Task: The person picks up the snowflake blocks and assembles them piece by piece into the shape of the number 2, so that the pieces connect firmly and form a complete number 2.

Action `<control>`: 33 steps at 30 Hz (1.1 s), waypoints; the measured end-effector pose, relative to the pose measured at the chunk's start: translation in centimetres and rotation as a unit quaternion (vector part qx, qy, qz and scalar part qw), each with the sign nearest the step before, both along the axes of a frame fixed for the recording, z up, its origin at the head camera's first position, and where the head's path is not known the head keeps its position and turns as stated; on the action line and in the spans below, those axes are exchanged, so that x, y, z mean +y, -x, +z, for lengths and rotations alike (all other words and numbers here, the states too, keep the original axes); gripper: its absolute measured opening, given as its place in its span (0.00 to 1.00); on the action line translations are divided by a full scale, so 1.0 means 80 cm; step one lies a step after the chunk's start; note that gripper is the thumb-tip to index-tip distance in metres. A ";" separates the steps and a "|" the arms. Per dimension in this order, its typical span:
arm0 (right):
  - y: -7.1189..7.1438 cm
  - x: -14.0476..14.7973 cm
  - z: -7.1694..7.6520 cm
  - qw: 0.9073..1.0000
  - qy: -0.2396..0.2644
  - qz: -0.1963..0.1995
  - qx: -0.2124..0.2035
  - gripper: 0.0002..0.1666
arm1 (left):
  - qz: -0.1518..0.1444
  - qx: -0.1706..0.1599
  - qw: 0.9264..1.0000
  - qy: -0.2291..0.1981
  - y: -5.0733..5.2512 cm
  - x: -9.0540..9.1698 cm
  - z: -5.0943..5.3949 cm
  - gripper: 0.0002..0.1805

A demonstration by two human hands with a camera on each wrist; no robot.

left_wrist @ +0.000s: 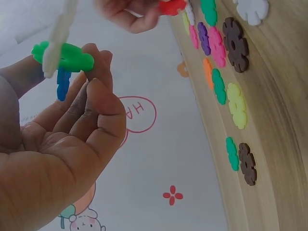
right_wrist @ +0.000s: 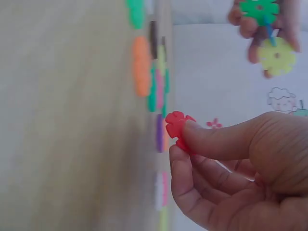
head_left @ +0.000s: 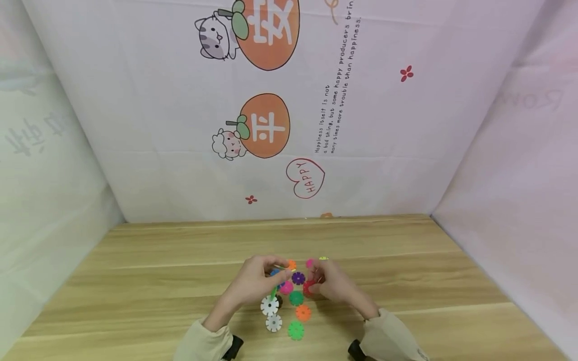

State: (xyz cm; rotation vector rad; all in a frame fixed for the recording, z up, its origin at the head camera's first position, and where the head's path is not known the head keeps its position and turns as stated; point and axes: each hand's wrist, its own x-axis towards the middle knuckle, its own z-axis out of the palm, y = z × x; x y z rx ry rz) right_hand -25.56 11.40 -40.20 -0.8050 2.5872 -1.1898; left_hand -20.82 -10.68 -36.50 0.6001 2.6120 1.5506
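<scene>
My left hand (head_left: 258, 281) holds a small assembly of notched plastic snowflake discs between thumb and fingers. In the left wrist view it includes a green disc (left_wrist: 77, 57), a white disc (left_wrist: 54, 53) and a blue disc (left_wrist: 62, 85); the right wrist view also shows a yellow disc (right_wrist: 277, 57) joined to it. Thumb and index finger of my right hand (head_left: 334, 282) pinch a red disc (right_wrist: 175, 126), held apart from the assembly. Between the hands, a purple disc (head_left: 298, 278) and a pink disc (head_left: 286, 288) lie on the table.
Nearer me on the wooden table (head_left: 180, 250) lie a dark green disc (head_left: 296, 298), an orange disc (head_left: 303, 313), a light green disc (head_left: 296, 330) and a white disc (head_left: 273, 323). Brown discs (left_wrist: 236, 45) are among the others. Printed white cloth (head_left: 384, 150) surrounds the table.
</scene>
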 end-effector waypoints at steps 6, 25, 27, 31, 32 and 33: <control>-0.005 -0.004 0.018 0.999 0.041 0.008 0.035 0.11 | 0.002 0.000 1.000 0.000 0.001 -0.001 -0.003 0.19; -0.020 -0.011 0.049 0.986 0.164 -0.022 -0.017 0.07 | 0.002 -0.026 0.999 -0.038 -0.001 -0.011 0.004 0.18; -0.020 -0.010 0.051 0.984 0.174 -0.023 -0.027 0.07 | -0.002 -0.021 0.999 -0.031 -0.001 -0.011 0.004 0.18; -0.020 -0.009 0.054 0.979 0.198 -0.023 -0.044 0.09 | -0.016 -0.017 0.999 -0.030 0.000 -0.009 0.004 0.17; -0.020 -0.009 0.054 0.978 0.203 -0.021 -0.045 0.10 | -0.019 -0.017 0.999 -0.031 0.000 -0.009 0.005 0.17; -0.020 -0.008 0.056 0.977 0.207 -0.018 -0.048 0.10 | -0.020 -0.016 0.999 -0.032 0.001 -0.008 0.005 0.17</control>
